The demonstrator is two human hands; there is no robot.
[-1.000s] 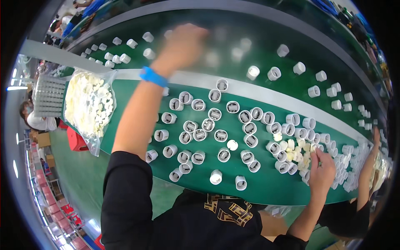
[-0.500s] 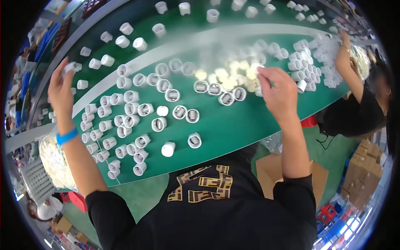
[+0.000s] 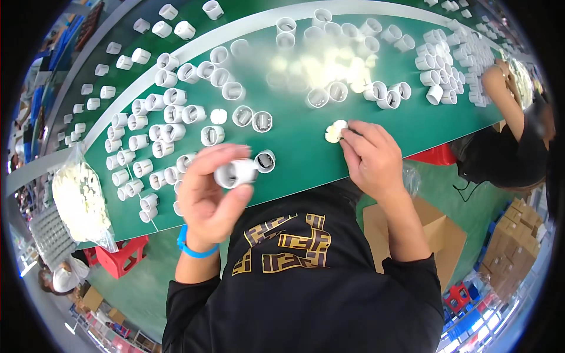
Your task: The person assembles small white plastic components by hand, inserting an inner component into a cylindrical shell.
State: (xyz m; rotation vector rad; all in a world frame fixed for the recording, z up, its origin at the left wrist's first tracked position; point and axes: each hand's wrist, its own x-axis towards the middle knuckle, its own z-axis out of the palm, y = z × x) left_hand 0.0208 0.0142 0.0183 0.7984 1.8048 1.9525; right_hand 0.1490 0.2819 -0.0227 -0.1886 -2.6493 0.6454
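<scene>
Over the near side of the green tabletop (image 3: 303, 165), a white cup (image 3: 234, 173) is held between thumb and fingers in the left hand (image 3: 207, 200), while a pale round piece (image 3: 335, 132) is pinched by the right hand (image 3: 375, 154), with other cups (image 3: 173, 133) spread around and beyond.
</scene>
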